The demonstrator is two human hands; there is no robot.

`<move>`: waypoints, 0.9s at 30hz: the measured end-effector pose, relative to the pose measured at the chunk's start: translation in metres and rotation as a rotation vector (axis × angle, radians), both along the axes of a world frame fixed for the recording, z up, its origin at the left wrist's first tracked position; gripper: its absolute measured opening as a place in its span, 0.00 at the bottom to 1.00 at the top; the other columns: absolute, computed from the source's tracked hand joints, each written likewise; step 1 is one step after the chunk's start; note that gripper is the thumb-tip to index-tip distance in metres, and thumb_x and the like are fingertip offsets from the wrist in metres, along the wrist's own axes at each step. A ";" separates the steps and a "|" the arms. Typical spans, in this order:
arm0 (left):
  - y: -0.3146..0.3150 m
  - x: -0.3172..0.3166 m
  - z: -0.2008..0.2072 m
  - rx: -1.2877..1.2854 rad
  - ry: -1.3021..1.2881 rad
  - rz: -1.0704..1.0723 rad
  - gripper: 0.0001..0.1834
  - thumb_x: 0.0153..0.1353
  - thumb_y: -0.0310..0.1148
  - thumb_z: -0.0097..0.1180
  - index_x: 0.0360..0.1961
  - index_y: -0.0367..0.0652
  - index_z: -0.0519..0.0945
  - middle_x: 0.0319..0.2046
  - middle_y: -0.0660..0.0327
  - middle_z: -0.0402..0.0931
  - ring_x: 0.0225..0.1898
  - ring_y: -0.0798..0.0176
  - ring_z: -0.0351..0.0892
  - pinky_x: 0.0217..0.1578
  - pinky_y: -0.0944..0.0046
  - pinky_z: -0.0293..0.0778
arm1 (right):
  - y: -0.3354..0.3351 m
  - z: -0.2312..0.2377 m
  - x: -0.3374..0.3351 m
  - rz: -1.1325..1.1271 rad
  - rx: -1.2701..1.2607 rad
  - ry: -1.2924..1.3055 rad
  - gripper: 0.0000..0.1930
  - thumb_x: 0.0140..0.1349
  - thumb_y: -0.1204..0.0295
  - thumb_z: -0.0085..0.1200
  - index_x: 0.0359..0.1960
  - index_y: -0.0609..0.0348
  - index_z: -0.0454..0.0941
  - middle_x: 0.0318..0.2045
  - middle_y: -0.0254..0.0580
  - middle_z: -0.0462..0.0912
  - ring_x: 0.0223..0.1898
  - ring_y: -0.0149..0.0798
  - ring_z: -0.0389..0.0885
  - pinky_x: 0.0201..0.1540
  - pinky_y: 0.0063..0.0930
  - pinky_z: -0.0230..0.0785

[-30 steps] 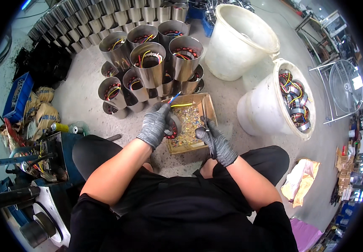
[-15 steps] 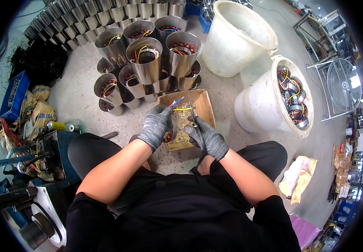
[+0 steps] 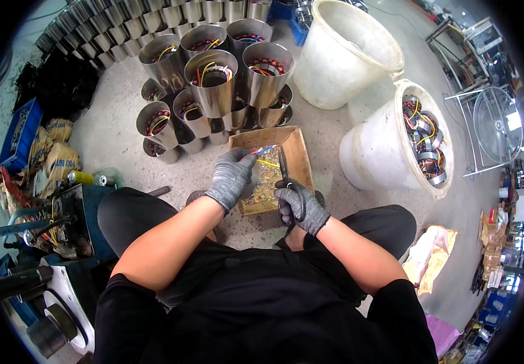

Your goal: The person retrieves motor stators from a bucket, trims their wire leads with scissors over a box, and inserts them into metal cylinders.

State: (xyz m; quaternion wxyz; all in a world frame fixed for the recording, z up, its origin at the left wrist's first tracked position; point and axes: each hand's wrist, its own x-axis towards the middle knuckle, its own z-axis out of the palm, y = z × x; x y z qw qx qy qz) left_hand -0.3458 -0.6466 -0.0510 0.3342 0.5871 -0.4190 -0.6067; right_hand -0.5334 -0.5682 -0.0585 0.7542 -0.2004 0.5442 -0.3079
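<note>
My left hand (image 3: 231,177), in a grey glove, pinches a bundle of thin coloured wires (image 3: 265,149). Blue, red and yellow strands stick out to the right of its fingers. In my gloved right hand (image 3: 305,206) is a pair of dark-handled scissors (image 3: 283,165). Their blades point away from me, close beside the wire ends. Both hands are over an open cardboard box (image 3: 298,149), where many small wire scraps (image 3: 266,182) lie. Whatever the wires are attached to is hidden by my left hand.
Metal cylinders (image 3: 212,91) with wound coils inside stand stacked ahead. On the right, one white tub (image 3: 365,151) holds wired ring-shaped coils; another white tub (image 3: 316,73) stands behind it. A machine (image 3: 86,212) sits to my left, and crumpled paper (image 3: 433,255) lies right.
The scissors have turned in my right hand, so their handle loop shows more. The wires in my left hand now point more to the right, with the yellow strand angled downward.
</note>
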 end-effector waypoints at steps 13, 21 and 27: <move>0.003 0.002 -0.006 -0.118 -0.106 -0.095 0.11 0.64 0.34 0.58 0.38 0.35 0.82 0.21 0.68 0.74 0.22 0.75 0.67 0.24 0.70 0.67 | -0.007 0.009 0.008 0.104 -0.106 0.066 0.23 0.64 0.66 0.60 0.58 0.53 0.67 0.23 0.31 0.72 0.18 0.28 0.72 0.18 0.25 0.66; 0.007 -0.005 0.021 0.009 -0.107 -0.221 0.11 0.64 0.33 0.57 0.38 0.35 0.82 0.23 0.65 0.76 0.25 0.74 0.69 0.28 0.69 0.69 | -0.008 0.021 -0.001 0.164 -0.186 0.054 0.14 0.66 0.62 0.54 0.47 0.56 0.71 0.20 0.34 0.73 0.12 0.32 0.71 0.15 0.28 0.67; 0.005 -0.006 -0.009 -0.004 0.042 -0.049 0.09 0.65 0.33 0.57 0.38 0.37 0.81 0.20 0.66 0.73 0.19 0.72 0.67 0.21 0.68 0.66 | 0.004 0.022 0.012 0.021 0.096 -0.191 0.08 0.65 0.68 0.49 0.42 0.55 0.70 0.15 0.31 0.68 0.10 0.31 0.68 0.12 0.27 0.62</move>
